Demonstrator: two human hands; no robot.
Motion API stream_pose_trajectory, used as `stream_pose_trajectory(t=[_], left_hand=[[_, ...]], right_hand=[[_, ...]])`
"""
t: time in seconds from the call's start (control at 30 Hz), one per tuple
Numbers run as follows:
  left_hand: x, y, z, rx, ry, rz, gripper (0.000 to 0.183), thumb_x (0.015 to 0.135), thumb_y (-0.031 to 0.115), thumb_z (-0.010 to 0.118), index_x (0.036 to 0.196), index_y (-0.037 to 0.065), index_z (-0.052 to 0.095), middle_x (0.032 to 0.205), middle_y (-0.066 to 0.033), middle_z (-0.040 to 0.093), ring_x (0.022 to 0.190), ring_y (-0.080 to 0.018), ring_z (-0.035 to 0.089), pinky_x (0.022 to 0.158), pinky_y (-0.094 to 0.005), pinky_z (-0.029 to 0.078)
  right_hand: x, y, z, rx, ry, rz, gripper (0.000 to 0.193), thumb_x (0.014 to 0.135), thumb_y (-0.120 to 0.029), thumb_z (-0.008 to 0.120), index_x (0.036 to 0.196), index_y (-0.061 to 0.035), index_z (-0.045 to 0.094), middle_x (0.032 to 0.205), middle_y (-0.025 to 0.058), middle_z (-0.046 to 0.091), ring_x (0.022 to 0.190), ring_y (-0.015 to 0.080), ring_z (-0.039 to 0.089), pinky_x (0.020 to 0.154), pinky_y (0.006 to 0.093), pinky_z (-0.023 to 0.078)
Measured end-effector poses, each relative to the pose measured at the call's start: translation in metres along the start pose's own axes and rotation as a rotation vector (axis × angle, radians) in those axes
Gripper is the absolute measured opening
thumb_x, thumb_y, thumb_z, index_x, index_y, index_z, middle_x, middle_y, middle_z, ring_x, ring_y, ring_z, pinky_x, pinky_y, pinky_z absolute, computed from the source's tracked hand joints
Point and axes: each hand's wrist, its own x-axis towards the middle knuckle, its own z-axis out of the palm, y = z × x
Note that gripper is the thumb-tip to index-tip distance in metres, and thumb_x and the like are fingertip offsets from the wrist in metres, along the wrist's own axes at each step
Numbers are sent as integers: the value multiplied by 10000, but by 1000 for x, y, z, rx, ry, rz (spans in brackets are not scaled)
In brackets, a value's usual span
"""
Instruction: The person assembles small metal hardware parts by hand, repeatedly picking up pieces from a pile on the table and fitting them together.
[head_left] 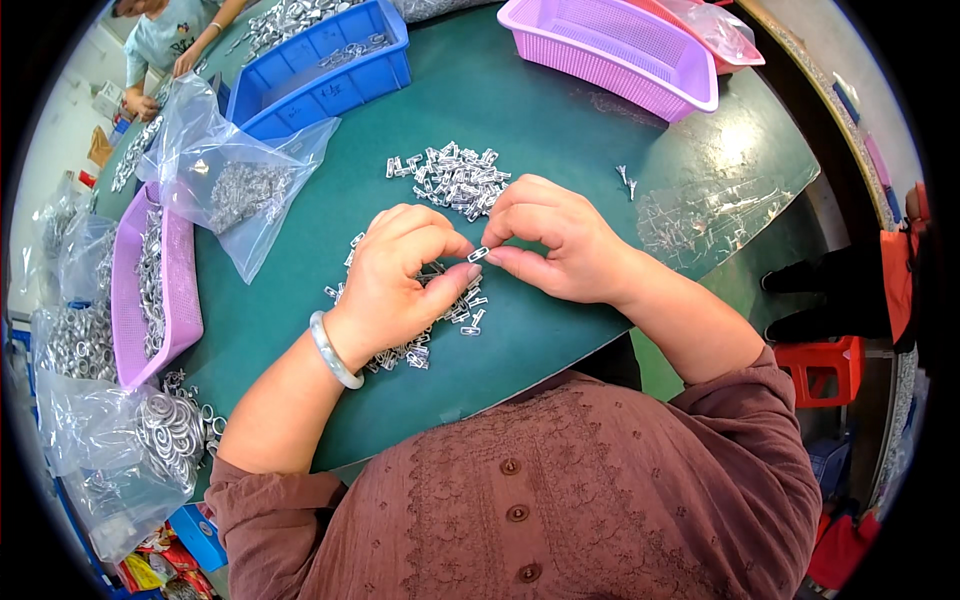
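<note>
Small oblong metal piece (478, 254), silvery, slotted, tilted, pinched at both ends

Your green tbl (570, 130) is scuffed at R. Directly on it, you've got a far pile (460, 178) of sm. silver pcs in the mid., a nearer pile (412, 352) partly hidden, 2 or so loose pcs (627, 183) off R, a blue bin (345, 95) far L, a lilac basket (615, 78) at the far side, a pink-purple basket (182, 325) along L, plus a clear bag (250, 195) w/ sm. pcs near the bin.
</note>
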Motion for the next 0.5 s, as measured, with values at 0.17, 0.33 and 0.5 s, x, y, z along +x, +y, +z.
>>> stream_pose_trajectory(t=[0.17, 0.33, 0.5], left_hand=[[0, 0, 0, -1, 10, -9, 151, 700, 87, 753, 808, 67, 649, 825, -58, 611, 775, -240, 574, 733, -356, 438], [1, 0, -1, 30, 0, 12, 164, 689, 31, 754, 821, 52, 660, 838, -70, 626, 780, -212, 583, 668, -311, 457], [0, 0, 0, 15, 19, -30, 123, 708, 82, 740, 794, 69, 653, 820, -56, 619, 776, -238, 585, 745, -354, 446]], right_hand=[[1, 0, -2, -11, 10, 22, 139, 728, 8, 660, 844, -57, 620, 853, 75, 597, 842, 283, 572, 741, 380, 466], [-2, 8, -9, -171, 125, 60, 164, 735, 46, 591, 850, -67, 625, 864, 69, 611, 846, 279, 578, 758, 375, 446], [-3, 10, -9, -183, 153, 137, 170, 740, 42, 579, 860, -68, 630, 851, 64, 608, 830, 281, 570, 757, 377, 436]])
